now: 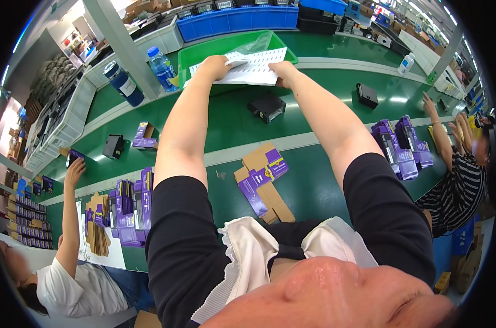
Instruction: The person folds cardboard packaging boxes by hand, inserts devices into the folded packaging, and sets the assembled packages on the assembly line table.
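printed sheet (253,71): long axis kinda left-to-right, right end tipped away
left fingers (221,62): gripping it
right fingers (279,66): pinching right edge

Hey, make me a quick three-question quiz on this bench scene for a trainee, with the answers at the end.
1. True or false: the left hand and the right hand both hold the white sheets.
2. What colour is the bin by those sheets? A: blue. B: green. C: white.
3. Which stands nearer the bin, the dark blue tumbler or the blue-capped bottle?

Key: 1. True. 2. B, green. 3. The blue-capped bottle.
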A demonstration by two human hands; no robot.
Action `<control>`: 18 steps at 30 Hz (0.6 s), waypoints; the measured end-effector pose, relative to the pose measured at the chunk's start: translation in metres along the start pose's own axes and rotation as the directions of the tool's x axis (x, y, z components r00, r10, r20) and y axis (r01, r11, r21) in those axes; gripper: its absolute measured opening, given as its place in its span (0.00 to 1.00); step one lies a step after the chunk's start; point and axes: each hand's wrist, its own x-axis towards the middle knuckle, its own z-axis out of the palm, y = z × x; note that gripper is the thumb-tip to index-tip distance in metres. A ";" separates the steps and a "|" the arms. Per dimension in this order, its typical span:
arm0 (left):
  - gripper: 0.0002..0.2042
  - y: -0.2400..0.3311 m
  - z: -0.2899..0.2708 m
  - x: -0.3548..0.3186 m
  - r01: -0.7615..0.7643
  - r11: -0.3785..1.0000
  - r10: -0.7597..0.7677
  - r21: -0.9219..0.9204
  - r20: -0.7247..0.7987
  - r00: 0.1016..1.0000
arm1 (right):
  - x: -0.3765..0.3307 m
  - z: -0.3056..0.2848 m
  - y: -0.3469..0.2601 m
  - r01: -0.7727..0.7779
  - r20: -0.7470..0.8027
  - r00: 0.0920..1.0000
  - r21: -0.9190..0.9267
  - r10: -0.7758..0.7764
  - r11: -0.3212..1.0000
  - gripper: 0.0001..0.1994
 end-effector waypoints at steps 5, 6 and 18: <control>0.33 0.012 0.006 0.000 -0.096 0.995 0.099 -0.024 0.195 0.976 | -0.017 -0.036 0.007 -0.092 -0.019 0.995 0.108 0.095 0.990 0.16; 0.37 0.003 0.004 -0.002 -0.091 0.994 0.101 -0.056 0.220 0.970 | -0.029 -0.034 0.002 -0.060 -0.049 0.997 0.013 0.061 0.998 0.18; 0.23 0.031 -0.097 -0.042 -0.135 0.962 0.090 -0.238 -0.190 0.978 | -0.241 -0.076 0.025 0.161 0.253 0.964 -0.305 -0.083 0.939 0.18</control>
